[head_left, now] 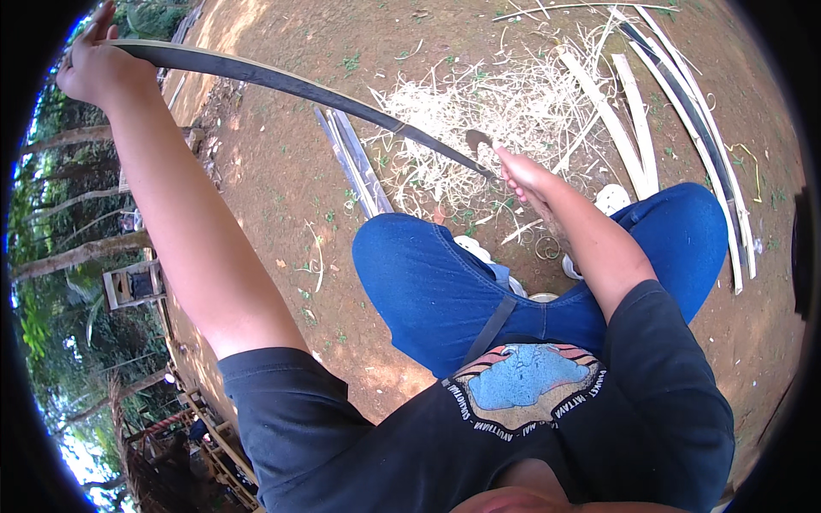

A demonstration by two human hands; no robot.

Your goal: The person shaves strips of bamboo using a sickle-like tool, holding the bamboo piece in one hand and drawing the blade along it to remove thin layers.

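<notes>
My left hand (101, 68) is raised at the far left and grips one end of a long bamboo strip (282, 79). The strip is dark on its face with a pale edge, and it slants down in a slight bow toward my right hand (526, 175). That hand is closed round a knife, its dark blade (479, 138) showing above the fingers and its handle (547, 215) running back under my forearm. The strip's lower end lies just left of my right fingers. Whether the blade touches it, I cannot tell.
Curly pale shavings (496, 94) lie heaped on the brown earth ahead. Cut strips (603, 120) and longer dark and pale ones (705, 128) lie to the right. Dark slats (352, 162) rest beyond my left knee (402, 274). Trees and a wooden structure (137, 285) stand at left.
</notes>
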